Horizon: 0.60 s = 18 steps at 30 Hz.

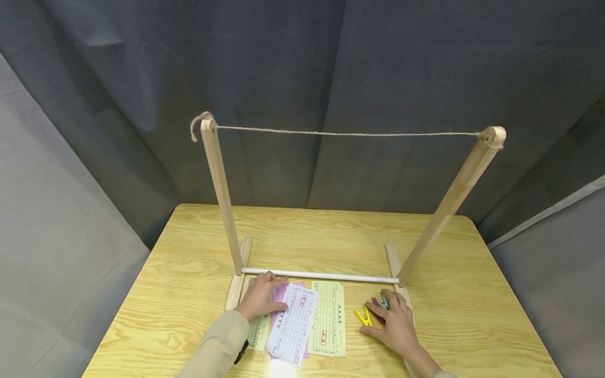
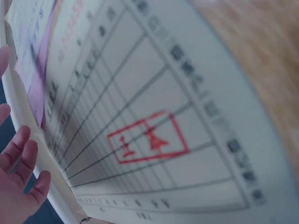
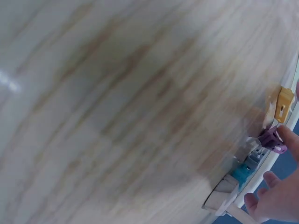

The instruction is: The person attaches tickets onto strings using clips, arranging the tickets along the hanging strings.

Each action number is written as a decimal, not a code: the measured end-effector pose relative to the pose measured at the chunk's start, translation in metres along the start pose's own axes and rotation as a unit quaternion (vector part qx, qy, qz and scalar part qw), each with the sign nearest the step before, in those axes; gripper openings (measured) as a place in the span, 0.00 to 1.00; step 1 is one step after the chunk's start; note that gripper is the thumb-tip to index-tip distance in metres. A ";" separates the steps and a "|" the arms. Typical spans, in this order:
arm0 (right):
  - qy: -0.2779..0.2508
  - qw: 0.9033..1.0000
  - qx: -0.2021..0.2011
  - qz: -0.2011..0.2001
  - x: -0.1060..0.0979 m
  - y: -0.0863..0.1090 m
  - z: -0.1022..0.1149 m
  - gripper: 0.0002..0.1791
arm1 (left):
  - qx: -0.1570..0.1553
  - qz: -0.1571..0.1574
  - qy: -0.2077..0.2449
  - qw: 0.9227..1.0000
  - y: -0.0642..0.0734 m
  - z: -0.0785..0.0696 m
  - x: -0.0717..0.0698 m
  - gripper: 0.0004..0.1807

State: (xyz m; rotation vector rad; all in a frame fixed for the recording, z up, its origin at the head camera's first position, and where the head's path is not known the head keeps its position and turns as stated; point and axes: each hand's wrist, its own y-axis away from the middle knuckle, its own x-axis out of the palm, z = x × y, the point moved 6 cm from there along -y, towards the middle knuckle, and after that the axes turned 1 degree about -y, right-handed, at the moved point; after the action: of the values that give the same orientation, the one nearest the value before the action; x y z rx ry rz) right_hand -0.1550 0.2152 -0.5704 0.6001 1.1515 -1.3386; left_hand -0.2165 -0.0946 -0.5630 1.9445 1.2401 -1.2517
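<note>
My left hand [image 1: 261, 299], fingers spread, rests at the left edge of a white printed slip [image 1: 294, 325]. Under that slip lies a pink slip [image 1: 279, 295], with a yellowish slip [image 1: 259, 333] to its left, partly covered by my hand, and another yellowish slip [image 1: 327, 320] to the right. My right hand [image 1: 397, 323] reaches over several small clothespins, fingers loosely bent. Its index fingertip is at a purple clothespin [image 3: 272, 140]; a yellow clothespin [image 1: 364, 317] lies by the thumb. Grey [image 3: 253, 159] and teal clothespin parts [image 3: 242, 173] show beyond, partly under the fingers.
A wooden frame stands on the table [image 1: 156, 315], with a left post [image 1: 221, 194], a right post [image 1: 449, 205] and a white crossbar [image 1: 321, 275] low between them. Twine [image 1: 345, 134] stretches between the post tops. Dark curtains [image 1: 264, 68] hang behind.
</note>
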 end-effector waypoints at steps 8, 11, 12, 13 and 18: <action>0.015 1.000 0.005 0.016 0.002 -0.002 0.001 0.35 | 0.025 0.024 -0.041 0.999 -0.010 0.007 0.021 0.39; 0.020 1.000 0.000 0.013 0.001 -0.004 0.003 0.33 | 0.021 0.035 -0.044 0.998 -0.013 0.007 0.024 0.40; 0.020 1.000 -0.003 0.011 0.000 -0.005 0.003 0.33 | 0.020 0.038 -0.046 0.998 -0.014 0.007 0.024 0.40; 0.020 1.000 -0.007 0.007 0.000 -0.006 0.004 0.32 | 0.021 0.039 -0.050 0.998 -0.015 0.007 0.025 0.39; 0.010 1.000 -0.013 0.005 0.002 -0.007 0.007 0.32 | 0.019 0.044 -0.059 0.997 -0.015 0.007 0.027 0.37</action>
State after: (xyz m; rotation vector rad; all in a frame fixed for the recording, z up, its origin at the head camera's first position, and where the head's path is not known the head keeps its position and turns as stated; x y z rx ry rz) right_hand -0.1600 0.2073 -0.5678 0.6003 1.1783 -1.3099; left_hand -0.2292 -0.0820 -0.5901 1.9000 1.0687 -1.3344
